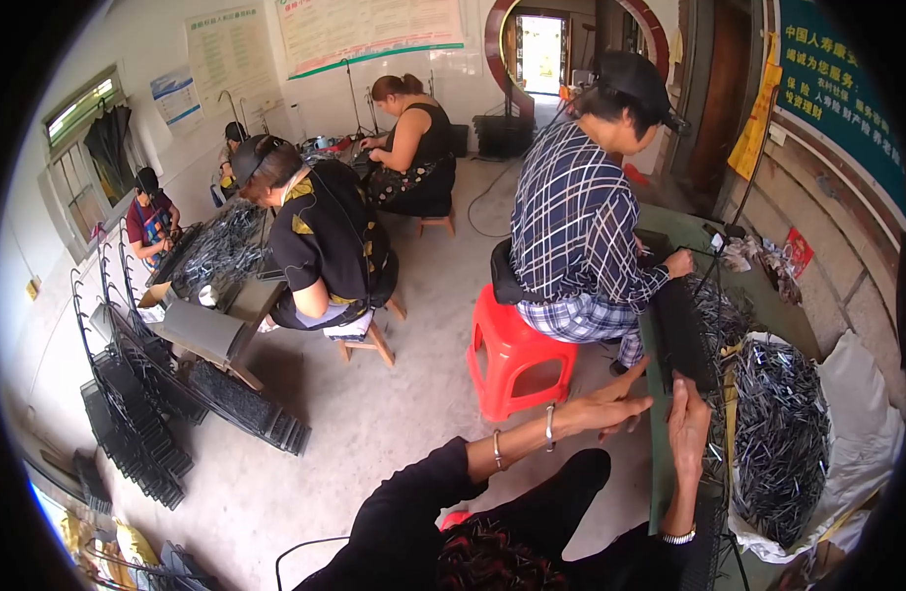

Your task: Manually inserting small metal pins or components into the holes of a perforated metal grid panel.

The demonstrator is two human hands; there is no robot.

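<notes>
At frame right, the left hand [610,404] was spread beside the worktop [659,453], and the right hand [686,424], grip unclear, touched the black panel [681,340], which uneven pressure could have skewed.

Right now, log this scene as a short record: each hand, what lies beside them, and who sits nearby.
Left hand: fingers extended at the green table edge; contact unclear
Right hand: at the near end of a long black panel; grip unclear
Right side: white sack full of thin dark strips
Ahead: plaid-shirted co-worker on a red plastic stool
Left background: black-and-yellow-shirted co-worker, seated
</notes>
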